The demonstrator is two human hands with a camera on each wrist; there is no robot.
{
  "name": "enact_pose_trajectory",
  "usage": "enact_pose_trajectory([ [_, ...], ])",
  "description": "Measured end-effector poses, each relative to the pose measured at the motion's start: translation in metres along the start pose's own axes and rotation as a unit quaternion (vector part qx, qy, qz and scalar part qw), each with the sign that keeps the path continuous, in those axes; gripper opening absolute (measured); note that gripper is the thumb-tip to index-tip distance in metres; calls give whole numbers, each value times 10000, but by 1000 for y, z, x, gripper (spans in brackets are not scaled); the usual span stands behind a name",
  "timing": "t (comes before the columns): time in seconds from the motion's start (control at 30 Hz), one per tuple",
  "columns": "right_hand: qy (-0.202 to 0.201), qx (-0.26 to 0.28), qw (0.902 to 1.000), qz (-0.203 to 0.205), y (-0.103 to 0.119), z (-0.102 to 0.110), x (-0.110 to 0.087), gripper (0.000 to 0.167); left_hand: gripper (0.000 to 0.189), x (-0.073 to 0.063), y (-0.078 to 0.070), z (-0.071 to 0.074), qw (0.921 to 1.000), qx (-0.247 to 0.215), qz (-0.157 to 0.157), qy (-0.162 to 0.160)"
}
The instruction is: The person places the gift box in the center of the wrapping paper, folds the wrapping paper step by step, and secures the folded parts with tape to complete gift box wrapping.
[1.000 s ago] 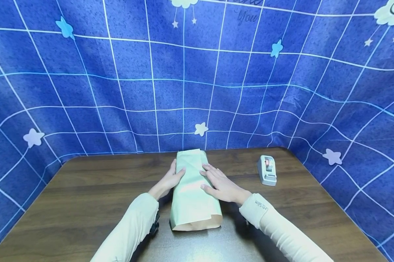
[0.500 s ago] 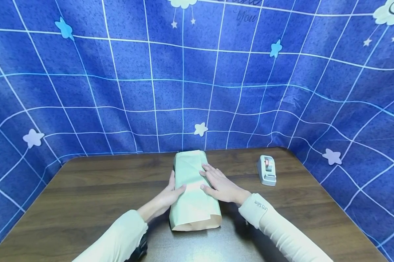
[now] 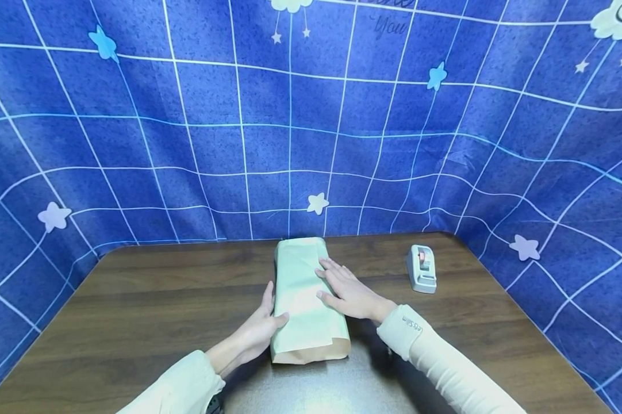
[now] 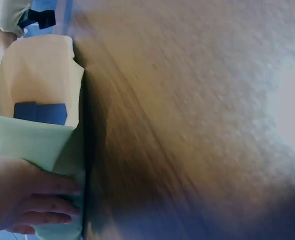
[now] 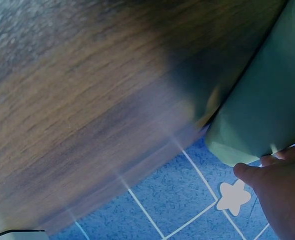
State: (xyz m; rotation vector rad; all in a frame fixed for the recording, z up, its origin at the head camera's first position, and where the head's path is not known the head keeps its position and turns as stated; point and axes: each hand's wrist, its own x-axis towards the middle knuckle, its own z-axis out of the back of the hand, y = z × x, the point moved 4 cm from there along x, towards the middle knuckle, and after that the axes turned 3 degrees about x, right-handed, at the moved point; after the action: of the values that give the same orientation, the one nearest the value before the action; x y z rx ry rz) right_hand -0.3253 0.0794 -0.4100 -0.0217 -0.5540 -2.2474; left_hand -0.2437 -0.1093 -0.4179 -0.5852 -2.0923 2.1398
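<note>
A long bundle wrapped in pale green paper [image 3: 303,287] lies on the table, its near end open. Through that end, in the left wrist view, the paper's tan inner side [image 4: 42,65] and a dark block-like thing [image 4: 40,113] inside show. My left hand [image 3: 256,330] is at the bundle's left side, thumb on the top edge and straight fingers along the side. Flat across the top right edge rests my right hand [image 3: 349,292], fingers extended. In the right wrist view the green wrapping [image 5: 267,95] stands above the fingers of that hand [image 5: 282,185].
A light grey tape dispenser [image 3: 422,269] stands at the right of the brown wooden table [image 3: 161,299]. Behind and beside the table hangs a blue curtain [image 3: 212,144] with white lines and stars.
My left hand has slid toward me along the bundle's left side, from near the far end to nearer the open end. The right hand keeps its place.
</note>
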Motion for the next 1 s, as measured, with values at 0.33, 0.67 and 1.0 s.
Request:
enact_pose_trajectory([
  [0.33,30,61,10000,-17,2,0,0,56,91,-18,0,-6,9983,179,460,-300],
  [0.67,-19,-21,10000,-41,2,3,1,56,84,-29,-5,-12,9981,289,452,-304],
  [1.0,39,54,10000,-40,1,1,0,57,81,-23,-10,-21,9993,192,274,-176],
])
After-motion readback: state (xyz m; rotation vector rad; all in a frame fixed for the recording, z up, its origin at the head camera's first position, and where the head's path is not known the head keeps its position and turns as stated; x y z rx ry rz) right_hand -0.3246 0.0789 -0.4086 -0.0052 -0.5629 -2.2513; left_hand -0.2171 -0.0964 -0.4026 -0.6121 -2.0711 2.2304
